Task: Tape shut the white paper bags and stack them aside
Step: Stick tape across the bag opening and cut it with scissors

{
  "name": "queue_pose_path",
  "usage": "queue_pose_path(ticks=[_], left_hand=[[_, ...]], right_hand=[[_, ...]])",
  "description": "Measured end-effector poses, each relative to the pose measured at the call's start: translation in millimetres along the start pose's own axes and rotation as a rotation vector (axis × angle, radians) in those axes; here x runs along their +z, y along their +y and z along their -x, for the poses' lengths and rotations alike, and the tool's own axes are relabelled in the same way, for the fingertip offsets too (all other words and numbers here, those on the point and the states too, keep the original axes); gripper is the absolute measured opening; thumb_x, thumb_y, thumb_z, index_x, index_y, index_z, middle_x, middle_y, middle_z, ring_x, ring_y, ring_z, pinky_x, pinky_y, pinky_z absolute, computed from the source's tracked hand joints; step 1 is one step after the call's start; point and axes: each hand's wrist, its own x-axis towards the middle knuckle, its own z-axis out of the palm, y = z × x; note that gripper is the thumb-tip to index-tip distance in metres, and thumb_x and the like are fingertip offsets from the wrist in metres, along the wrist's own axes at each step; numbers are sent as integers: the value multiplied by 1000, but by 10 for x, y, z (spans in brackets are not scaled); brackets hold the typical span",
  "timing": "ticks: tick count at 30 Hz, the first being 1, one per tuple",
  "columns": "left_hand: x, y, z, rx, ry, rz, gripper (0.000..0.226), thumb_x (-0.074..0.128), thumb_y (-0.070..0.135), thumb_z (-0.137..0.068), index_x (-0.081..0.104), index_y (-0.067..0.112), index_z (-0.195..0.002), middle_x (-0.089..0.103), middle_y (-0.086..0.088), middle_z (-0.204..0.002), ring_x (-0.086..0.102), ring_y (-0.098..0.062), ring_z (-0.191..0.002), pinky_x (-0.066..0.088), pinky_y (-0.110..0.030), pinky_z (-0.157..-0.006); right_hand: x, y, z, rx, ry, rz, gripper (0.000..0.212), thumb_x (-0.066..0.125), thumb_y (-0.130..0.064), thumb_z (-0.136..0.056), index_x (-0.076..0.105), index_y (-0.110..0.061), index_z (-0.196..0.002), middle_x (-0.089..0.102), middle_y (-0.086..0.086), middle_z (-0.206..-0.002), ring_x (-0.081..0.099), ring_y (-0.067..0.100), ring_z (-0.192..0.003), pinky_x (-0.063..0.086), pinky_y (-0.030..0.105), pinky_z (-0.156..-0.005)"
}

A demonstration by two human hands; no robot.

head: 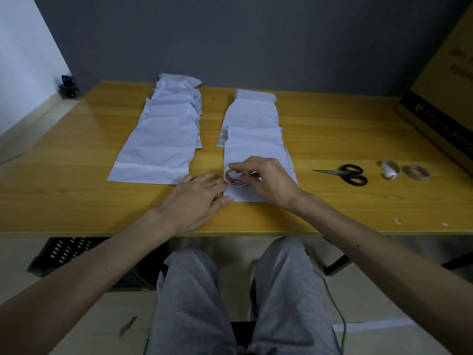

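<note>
Two rows of white paper bags lie on the wooden table (76, 155). The left row (163, 129) ends near me in a bag with a strip of tape across its bottom edge. The right row (252, 124) ends in a bag (256, 149) under my hands. My right hand (266, 180) grips a roll of tape (234, 178) that stands on this bag's near end. My left hand (197, 198) lies flat with straight fingers, its fingertips touching the roll and the bag's left edge.
Black-handled scissors (345, 174) lie to the right of the bags. Further right are a crumpled tape core (389, 169) and another tape roll (416, 172). A large cardboard box (440, 98) stands at the table's right end. A black crate (66, 254) sits under the table.
</note>
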Motion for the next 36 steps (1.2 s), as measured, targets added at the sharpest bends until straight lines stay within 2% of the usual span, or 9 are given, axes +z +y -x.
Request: queue_pose_path(ticks=[2, 5, 9, 13, 15, 20, 26, 30, 36], left_hand=[[-8, 17, -15, 7, 9, -44, 74, 3, 62, -91, 51, 24, -134, 47, 10, -144, 30, -12, -141, 30, -38, -108], [-22, 71, -34, 21, 24, -121, 79, 3, 58, -91, 59, 16, -128, 57, 4, -136, 39, -14, -136, 33, -37, -102], [-38, 71, -75, 28, 19, -106, 86, -4, 58, -87, 59, 17, -128, 53, 7, -140, 26, -12, -143, 26, -36, -107], [-59, 56, -94, 47, 22, -92, 85, -3, 59, -87, 62, 18, -124, 52, 9, -141, 19, -10, -145, 24, -35, -110], [-50, 27, -93, 46, 13, -26, 75, 5, 58, -93, 61, 20, -125, 49, 9, -143, 19, -9, -145, 24, -34, -111], [-105, 94, -21, -60, 4, 252, 41, 34, 43, -101, 50, 18, -129, 52, 3, -138, 48, -21, -123, 33, -31, -100], [-94, 68, -19, -72, -43, 216, 44, 32, 45, -101, 42, 21, -137, 43, 3, -147, 42, -21, -131, 27, -31, -107], [-80, 60, -14, -70, -54, 164, 50, 29, 45, -102, 33, 24, -147, 31, 4, -155, 26, -14, -142, 17, -29, -113], [-50, 40, -40, -11, -4, 123, 52, 28, 48, -101, 41, 22, -145, 33, 10, -154, 16, -6, -146, 17, -29, -115]], right_hand=[[-7, 15, 13, -8, -7, 21, 36, 57, 6, -89, 67, -11, -119, 68, 9, -102, 62, 17, -90, 46, 16, -79], [-31, 46, 40, -24, -45, 75, 38, 53, 7, -89, 66, -10, -120, 67, 11, -101, 62, 22, -91, 39, 16, -79], [-106, 84, 81, -16, -58, 91, 38, 52, 6, -89, 66, -10, -121, 67, 10, -102, 62, 23, -92, 43, 21, -80], [-109, 40, 52, -26, -72, 100, 40, 51, 9, -88, 66, -9, -120, 68, 13, -105, 63, 26, -96, 40, 17, -81], [-106, 14, 41, -21, -75, 101, 40, 51, 9, -87, 65, -7, -121, 68, 13, -107, 62, 27, -98, 40, 17, -82], [-85, -10, 47, 57, -36, 73, 36, 55, -3, -92, 54, -10, -127, 66, 11, -112, 61, 24, -97, 45, 23, -81], [-58, 15, 44, 60, -6, 11, 22, 60, -2, -89, 60, -6, -111, 68, 5, -104, 62, 18, -91, 49, 25, -79], [-65, 11, 63, 114, 12, -49, 23, 60, -2, -90, 60, -7, -113, 68, 4, -104, 60, 15, -90, 46, 12, -77], [-40, -4, 31, 90, -4, -70, 22, 61, -4, -90, 64, -9, -111, 69, 1, -107, 62, 12, -95, 47, 11, -80]])
